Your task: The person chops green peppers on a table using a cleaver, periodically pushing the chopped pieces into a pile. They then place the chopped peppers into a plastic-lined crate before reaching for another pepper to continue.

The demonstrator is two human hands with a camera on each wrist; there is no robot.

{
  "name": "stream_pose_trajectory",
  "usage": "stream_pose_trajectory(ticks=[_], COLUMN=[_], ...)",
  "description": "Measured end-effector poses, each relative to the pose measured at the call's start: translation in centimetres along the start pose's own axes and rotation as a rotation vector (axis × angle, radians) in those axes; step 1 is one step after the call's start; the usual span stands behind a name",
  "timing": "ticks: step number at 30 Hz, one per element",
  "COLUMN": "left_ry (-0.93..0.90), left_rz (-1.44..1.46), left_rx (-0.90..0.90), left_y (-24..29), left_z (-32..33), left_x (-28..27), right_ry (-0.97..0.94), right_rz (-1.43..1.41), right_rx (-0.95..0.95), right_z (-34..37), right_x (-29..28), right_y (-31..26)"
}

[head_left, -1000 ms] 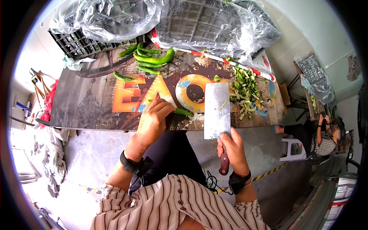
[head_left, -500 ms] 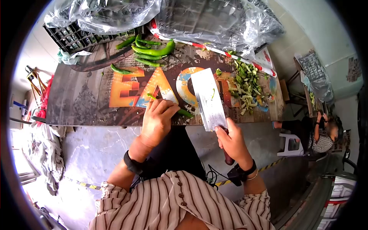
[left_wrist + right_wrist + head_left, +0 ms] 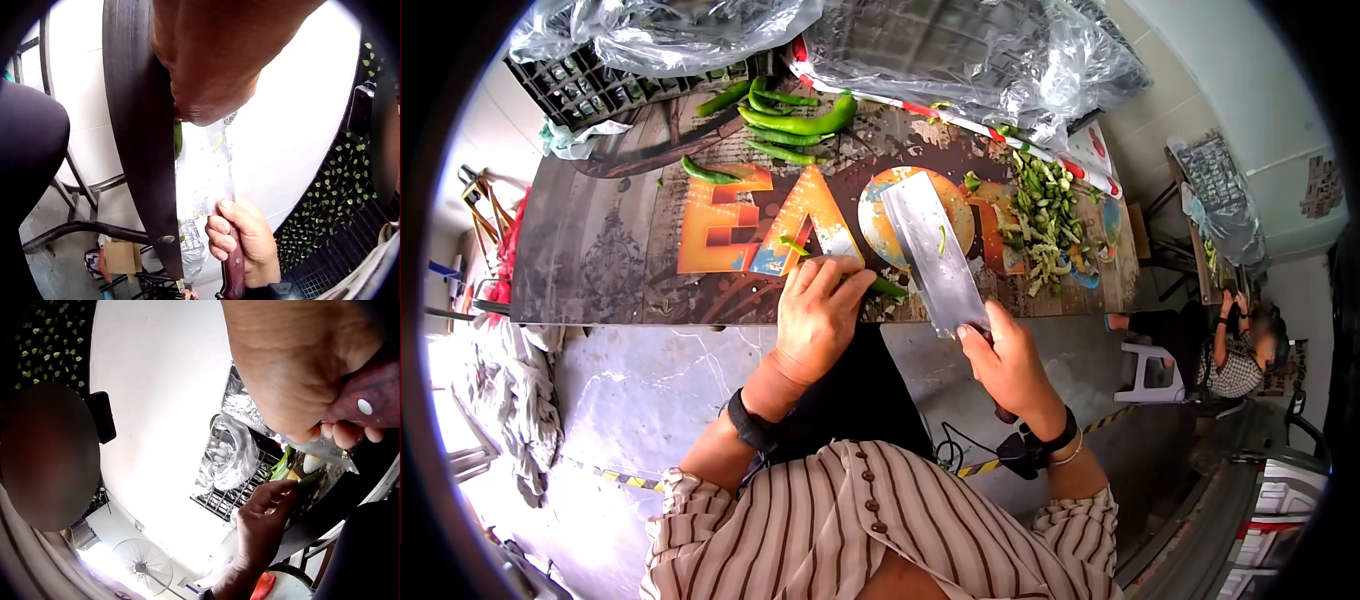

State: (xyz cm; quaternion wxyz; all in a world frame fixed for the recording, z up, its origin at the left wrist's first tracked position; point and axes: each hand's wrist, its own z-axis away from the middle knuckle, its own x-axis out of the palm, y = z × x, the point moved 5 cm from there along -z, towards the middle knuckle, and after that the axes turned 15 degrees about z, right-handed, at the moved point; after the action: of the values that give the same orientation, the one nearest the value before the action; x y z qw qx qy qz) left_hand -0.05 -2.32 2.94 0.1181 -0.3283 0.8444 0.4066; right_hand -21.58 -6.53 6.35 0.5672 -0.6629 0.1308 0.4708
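Note:
Near the front edge of the table, my left hand (image 3: 822, 312) pinches a green chili pepper (image 3: 888, 288), whose stem end pokes out past the fingers on the left. My right hand (image 3: 1012, 365) grips a cleaver by its dark red handle (image 3: 232, 269). The wide blade (image 3: 935, 255) tilts up and to the left, just right of the pepper's tip, with a small green scrap stuck on its face. In the right wrist view the blade overlaps the table close to the pepper (image 3: 309, 481). Several whole green chilies (image 3: 800, 125) lie at the back left.
Cut green pepper pieces (image 3: 1040, 215) are heaped on the right of the printed table (image 3: 590, 260). Black crates (image 3: 600, 90) under clear plastic (image 3: 960, 60) line the back. A second person (image 3: 1235, 350) sits at the far right beside a white stool (image 3: 1152, 375).
The cleaver has swung from nearly upright to a leftward tilt, and its blade has moved left toward the pepper. My left hand keeps its hold, with the stem end now showing beyond the fingers.

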Motion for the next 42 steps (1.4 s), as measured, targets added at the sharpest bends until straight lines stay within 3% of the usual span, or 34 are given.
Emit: stream_pose_trajectory(ticks=[10,16,42], left_ry=[-0.075,-0.085,-0.145], left_rz=[0.023,0.004,0.002], left_rx=[0.029,0.017,-0.039], left_y=[0.5,0.2,0.1], left_z=[-0.8,-0.6,-1.2], left_x=[-0.2,0.2,0.7], right_ry=[0.022,-0.086,-0.305], right_rz=[0.366,0.511,0.579], right_rx=[-0.357,-0.425,-0.333], right_z=[-1.5,-2.0,-4.1], right_x=[-1.1,-1.6,-0.5], right_y=[-3.4,-5.1,-5.7])
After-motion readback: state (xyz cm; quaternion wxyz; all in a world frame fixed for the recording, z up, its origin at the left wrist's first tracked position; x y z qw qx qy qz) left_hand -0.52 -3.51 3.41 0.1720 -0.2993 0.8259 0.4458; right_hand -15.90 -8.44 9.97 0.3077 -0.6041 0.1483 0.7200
